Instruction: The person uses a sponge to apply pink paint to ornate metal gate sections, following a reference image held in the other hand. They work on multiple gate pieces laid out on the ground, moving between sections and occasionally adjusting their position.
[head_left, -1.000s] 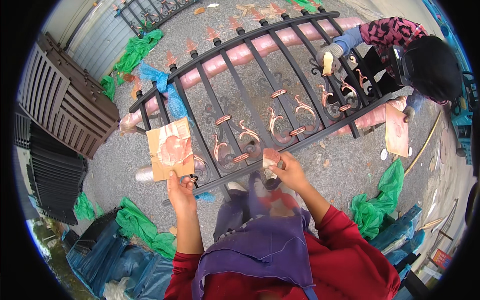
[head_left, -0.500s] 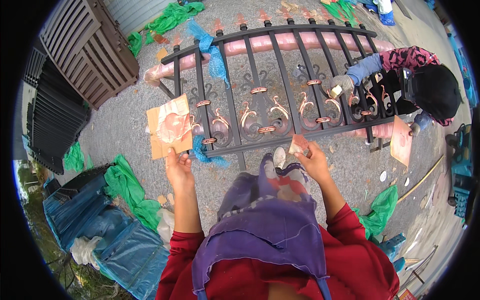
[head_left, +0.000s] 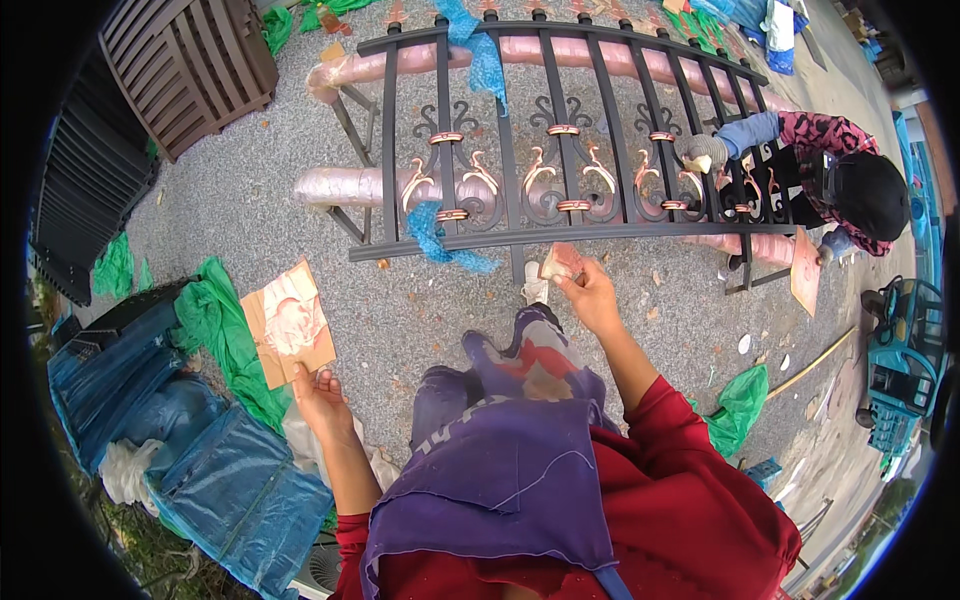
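Note:
My left hand point(head_left: 322, 398) grips a square of cardboard point(head_left: 290, 325) smeared with copper-pink paint by its lower edge. Between the fingers of my right hand point(head_left: 592, 298) is a small sponge point(head_left: 560, 262), stained the same copper-pink. It is just short of the near rail of a black metal railing panel point(head_left: 600, 232), apart from it. The panel's scrolls and collars carry copper colour. Blue bubble wrap point(head_left: 432, 235) clings to its near left corner. Across on the right, a co-worker's gloved hand point(head_left: 703, 152) holds a pale sponge against the bars; their other hand holds painted cardboard point(head_left: 804, 272).
Pink-wrapped supports point(head_left: 345, 187) bear the panel. Stacked brown slatted panels point(head_left: 190, 75) and black panels point(head_left: 95, 180) stand at left. Blue plastic wrapping point(head_left: 240, 490) and green plastic point(head_left: 235, 345) lie near my left. More green plastic point(head_left: 738, 408) and a stick point(head_left: 810, 362) lie right.
My view has shifted, and the panel now appears farther up and to the right. My left hand with the cardboard has moved away from the panel, down and left. Both hands keep their hold.

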